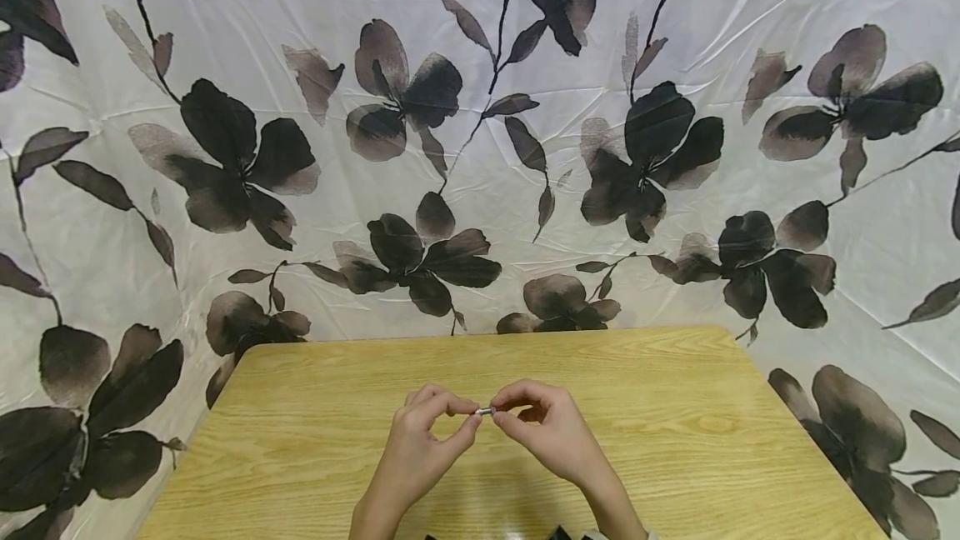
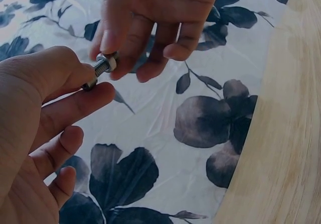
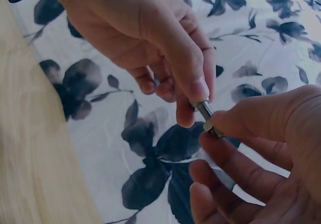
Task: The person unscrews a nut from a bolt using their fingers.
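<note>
Left hand [image 1: 420,432] pinches head end of small bolt [image 1: 484,412]; right hand [image 1: 543,427] pinches nut [image 2: 111,62] on thread. Both above wooden table [image 1: 675,440]. Bolt mostly hidden by fingertips.

Small silver threaded bolt [image 1: 484,412] with a nut [image 2: 111,62] sitting on its shank. It is lying roughly horizontal above the wooden table, pinched at one end by the left hand [image 1: 424,440] and at the nut end by the right hand [image 1: 542,430]. Threads are showing between the fingertips.
</note>
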Action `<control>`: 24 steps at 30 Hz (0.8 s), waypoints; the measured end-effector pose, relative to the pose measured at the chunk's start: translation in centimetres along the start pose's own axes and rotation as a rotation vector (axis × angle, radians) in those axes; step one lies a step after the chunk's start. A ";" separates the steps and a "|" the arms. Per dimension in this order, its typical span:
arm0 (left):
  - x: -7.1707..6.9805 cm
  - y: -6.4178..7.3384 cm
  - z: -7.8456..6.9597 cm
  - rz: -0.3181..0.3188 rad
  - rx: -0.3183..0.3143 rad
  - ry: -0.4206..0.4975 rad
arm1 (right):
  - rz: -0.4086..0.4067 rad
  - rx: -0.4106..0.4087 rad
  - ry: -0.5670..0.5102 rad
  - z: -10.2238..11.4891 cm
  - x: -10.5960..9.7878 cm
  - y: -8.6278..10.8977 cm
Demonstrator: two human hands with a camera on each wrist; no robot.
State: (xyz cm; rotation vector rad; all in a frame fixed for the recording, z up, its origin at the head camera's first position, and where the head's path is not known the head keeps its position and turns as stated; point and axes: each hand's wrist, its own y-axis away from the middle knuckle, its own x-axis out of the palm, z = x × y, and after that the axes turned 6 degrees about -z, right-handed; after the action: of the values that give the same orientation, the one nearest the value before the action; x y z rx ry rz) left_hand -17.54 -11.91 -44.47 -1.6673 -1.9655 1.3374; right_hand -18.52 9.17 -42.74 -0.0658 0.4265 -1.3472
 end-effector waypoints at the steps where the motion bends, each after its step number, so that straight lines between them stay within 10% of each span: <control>1: 0.0 0.0 0.0 -0.002 -0.002 0.002 | -0.002 -0.010 -0.007 0.0 0.0 0.0; 24: 0.0 0.0 0.1 0.009 0.011 0.020 | -0.001 0.092 0.018 0.2 0.0 0.0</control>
State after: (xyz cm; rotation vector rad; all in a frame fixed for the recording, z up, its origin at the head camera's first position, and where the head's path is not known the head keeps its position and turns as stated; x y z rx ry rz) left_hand -17.65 -12.01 -44.51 -1.6798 -1.9382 1.3275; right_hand -18.51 9.16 -42.57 0.0223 0.3797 -1.3679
